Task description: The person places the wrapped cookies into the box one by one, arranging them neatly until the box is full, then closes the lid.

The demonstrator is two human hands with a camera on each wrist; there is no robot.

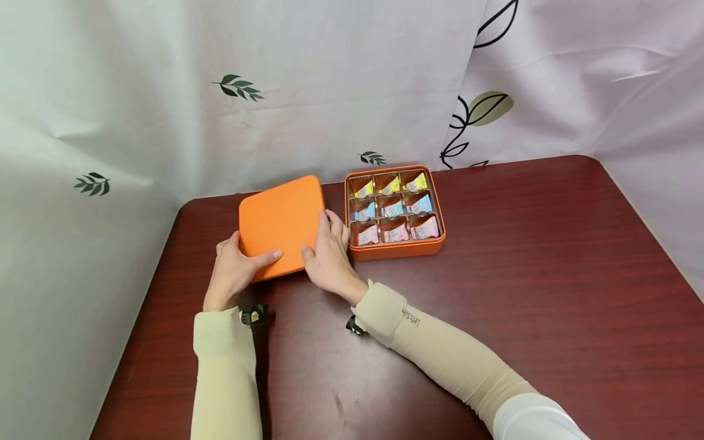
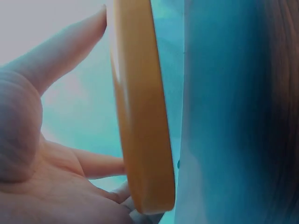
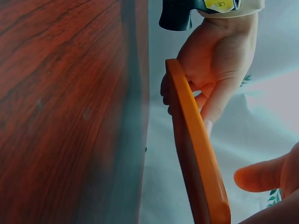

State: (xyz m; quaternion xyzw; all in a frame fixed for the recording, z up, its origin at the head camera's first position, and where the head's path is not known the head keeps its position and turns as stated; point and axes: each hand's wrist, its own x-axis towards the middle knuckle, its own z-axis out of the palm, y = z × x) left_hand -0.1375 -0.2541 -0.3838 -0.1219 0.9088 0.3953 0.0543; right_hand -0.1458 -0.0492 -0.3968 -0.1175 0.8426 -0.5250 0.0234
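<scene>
An orange box lid [image 1: 282, 223] is held off the table, left of the open orange box [image 1: 397, 250]. My left hand [image 1: 231, 272] grips the lid's near left corner, thumb on the top face and fingers at its edge and below. At the lid's right edge is my right hand [image 1: 330, 256], its fingers extended along that side. In the right wrist view its thumb [image 3: 261, 177] stands apart from the lid's face, and the other fingers are mostly hidden. Wrapped candies [image 1: 392, 208] in yellow, blue and pink fill the box's divided tray.
The dark red wooden table [image 1: 528, 275] extends to the right and toward me. A white curtain [image 1: 330, 79] with leaf prints hangs behind the table's far edge and along its sides. The box stands close to that far edge.
</scene>
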